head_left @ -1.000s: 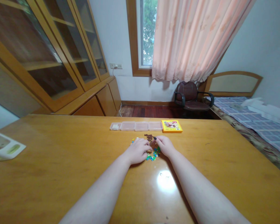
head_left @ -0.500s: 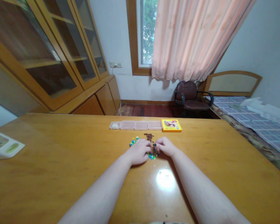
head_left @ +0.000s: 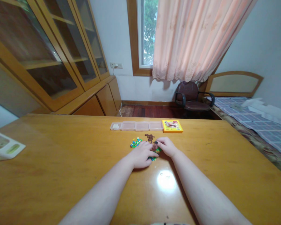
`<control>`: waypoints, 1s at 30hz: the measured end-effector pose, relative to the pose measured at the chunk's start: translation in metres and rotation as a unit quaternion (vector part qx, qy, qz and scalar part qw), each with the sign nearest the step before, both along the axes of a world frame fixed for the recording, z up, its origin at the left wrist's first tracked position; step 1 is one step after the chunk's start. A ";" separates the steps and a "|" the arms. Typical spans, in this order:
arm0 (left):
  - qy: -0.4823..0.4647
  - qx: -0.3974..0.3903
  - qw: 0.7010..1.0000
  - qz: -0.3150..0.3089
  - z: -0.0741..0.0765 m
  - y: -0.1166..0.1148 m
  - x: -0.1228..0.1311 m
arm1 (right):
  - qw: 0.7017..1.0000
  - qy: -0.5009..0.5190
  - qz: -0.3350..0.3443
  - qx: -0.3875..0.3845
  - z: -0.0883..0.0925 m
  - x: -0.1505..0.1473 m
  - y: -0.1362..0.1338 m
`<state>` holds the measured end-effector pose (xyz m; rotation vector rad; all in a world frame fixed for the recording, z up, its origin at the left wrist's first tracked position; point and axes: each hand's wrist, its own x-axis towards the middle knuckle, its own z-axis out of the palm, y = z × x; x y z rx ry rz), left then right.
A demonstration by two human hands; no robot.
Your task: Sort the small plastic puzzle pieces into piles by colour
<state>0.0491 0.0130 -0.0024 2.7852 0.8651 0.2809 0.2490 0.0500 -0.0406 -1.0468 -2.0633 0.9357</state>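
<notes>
a scatter of tiny colored pieces — green, blue, yellow — lies on a wooden table, partly under and between the person's two hands. just past the fingertips sits a small heap of brown pieces, apart from the colored ones. the left hand rests palm down over the near side of the scatter, fingers curled loosely onto the pieces; whether it grips any one of them cannot be told. the right hand lies just beside it, nearly touching, its thumb and forefinger drawn together at the edge of the pile as if pinching a piece, though the piece itself is too small to see.

beyond both hands, a clear divided box lies flat with its row of compartments open, and touching its right end is a yellow box. far off to the left of the left hand, a white and green object sits at the table edge.

sorting pieces this small likely goes best with slow fingertip work — one piece pinched at a time, the other hand steadying the pile so nothing skids on the glossy wood.
</notes>
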 end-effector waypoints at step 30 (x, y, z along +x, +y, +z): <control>-0.003 0.012 0.997 0.075 -0.005 0.014 -0.013 | 0.993 -0.089 -0.051 0.058 0.007 -0.005 -0.001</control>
